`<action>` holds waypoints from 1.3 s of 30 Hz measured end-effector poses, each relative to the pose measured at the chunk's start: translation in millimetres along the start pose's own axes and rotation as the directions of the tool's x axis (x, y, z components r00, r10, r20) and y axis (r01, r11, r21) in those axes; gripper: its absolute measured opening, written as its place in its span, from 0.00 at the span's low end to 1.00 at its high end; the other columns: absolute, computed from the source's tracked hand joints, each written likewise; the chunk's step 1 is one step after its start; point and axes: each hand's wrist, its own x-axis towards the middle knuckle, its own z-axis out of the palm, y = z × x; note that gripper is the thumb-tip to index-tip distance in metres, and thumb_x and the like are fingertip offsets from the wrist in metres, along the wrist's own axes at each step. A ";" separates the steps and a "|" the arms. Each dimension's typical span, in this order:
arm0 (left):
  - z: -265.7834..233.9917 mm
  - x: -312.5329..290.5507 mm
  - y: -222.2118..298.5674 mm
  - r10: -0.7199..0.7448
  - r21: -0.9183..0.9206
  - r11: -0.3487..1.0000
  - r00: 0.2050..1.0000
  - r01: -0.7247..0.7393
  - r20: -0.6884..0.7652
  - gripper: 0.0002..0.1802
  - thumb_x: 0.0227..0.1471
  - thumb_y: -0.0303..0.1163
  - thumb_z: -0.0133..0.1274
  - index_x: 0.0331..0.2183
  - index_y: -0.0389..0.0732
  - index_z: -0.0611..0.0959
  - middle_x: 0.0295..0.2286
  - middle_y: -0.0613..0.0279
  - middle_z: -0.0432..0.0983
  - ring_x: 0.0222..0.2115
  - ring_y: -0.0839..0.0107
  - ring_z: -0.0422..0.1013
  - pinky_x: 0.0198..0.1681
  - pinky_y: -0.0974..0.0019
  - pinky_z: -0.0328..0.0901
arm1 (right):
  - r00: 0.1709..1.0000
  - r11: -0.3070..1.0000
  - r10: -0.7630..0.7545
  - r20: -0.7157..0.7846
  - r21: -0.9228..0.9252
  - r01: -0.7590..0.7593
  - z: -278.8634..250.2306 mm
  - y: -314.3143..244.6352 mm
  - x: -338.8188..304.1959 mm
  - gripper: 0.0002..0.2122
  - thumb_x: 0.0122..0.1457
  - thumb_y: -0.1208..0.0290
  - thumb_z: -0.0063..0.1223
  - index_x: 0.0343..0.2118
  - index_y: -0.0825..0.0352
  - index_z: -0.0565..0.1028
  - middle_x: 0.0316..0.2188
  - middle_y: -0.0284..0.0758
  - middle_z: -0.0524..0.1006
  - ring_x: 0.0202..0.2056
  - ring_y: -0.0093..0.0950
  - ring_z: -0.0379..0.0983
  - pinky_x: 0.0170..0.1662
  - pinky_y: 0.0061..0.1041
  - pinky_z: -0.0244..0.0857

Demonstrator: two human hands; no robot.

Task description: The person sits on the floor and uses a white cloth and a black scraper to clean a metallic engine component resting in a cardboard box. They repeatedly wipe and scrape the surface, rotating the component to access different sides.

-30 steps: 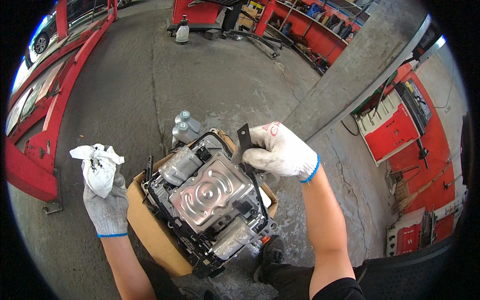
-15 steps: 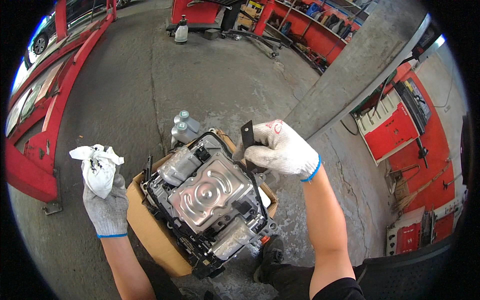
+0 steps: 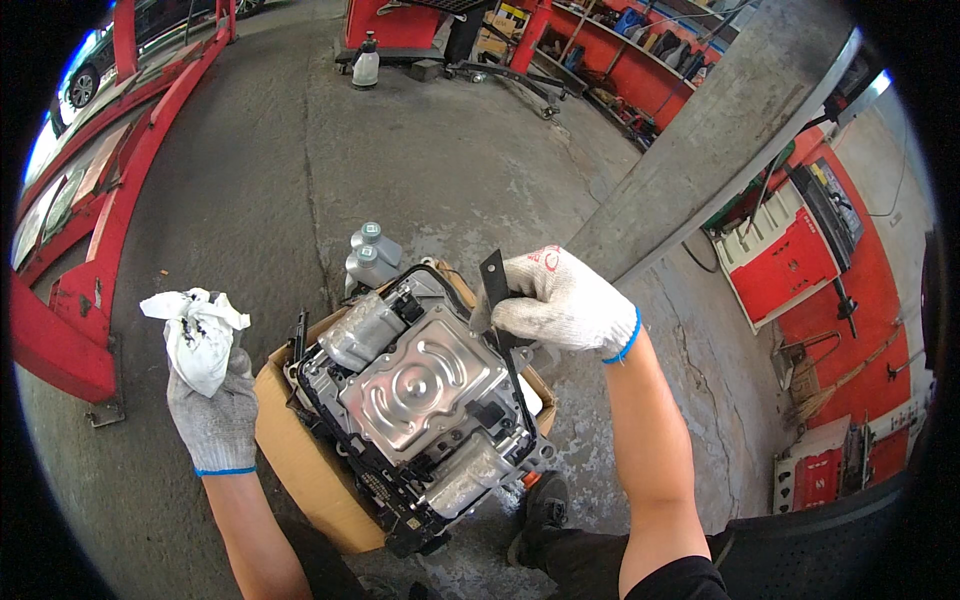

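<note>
- Evidently, our right hand (image 3: 565,305) grips a dark flat blade (image 3: 495,283) by the upper right edge of the metal unit (image 3: 415,387); we cannot tell whether they touch.
- Our left hand (image 3: 212,410) clutches a white rag (image 3: 198,352), already black-smeared.
- Our unit sits in the cardboard box (image 3: 308,470); we judge the work partway, its remainder unclear.

A smudged white rag (image 3: 203,350) bunches left of a silver-covered transmission control unit (image 3: 418,385); a holed dark metal strip (image 3: 491,276) tilts nearby.
</note>
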 end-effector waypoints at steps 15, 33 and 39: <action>12.0 -1.9 6.9 -0.122 -0.258 0.958 0.992 0.121 0.013 0.19 0.68 0.37 0.42 0.56 0.41 0.74 0.49 0.59 0.77 0.44 0.69 0.76 0.41 0.67 0.72 | 0.999 0.998 -0.054 -0.008 0.019 0.054 -4.4 -3.0 -8.0 0.08 0.54 0.75 0.57 0.35 0.71 0.82 0.30 0.30 0.82 0.32 0.18 0.75 0.37 0.22 0.71; 13.2 -4.2 4.2 -0.064 -0.109 0.992 0.998 0.062 -0.011 0.21 0.67 0.32 0.42 0.59 0.40 0.71 0.53 0.58 0.74 0.48 0.70 0.74 0.45 0.69 0.73 | 0.996 0.995 0.015 -0.083 0.097 -0.007 2.6 -1.5 -3.9 0.08 0.56 0.75 0.54 0.36 0.68 0.82 0.27 0.26 0.79 0.28 0.15 0.73 0.30 0.19 0.68; 12.2 -4.3 5.8 -0.086 -0.210 0.973 0.995 0.095 0.055 0.21 0.67 0.33 0.42 0.59 0.40 0.70 0.53 0.58 0.74 0.49 0.69 0.74 0.45 0.67 0.73 | 0.998 0.996 0.031 -0.062 0.090 -0.026 -1.0 7.6 -3.5 0.08 0.56 0.74 0.54 0.36 0.69 0.82 0.27 0.26 0.79 0.28 0.15 0.73 0.31 0.19 0.68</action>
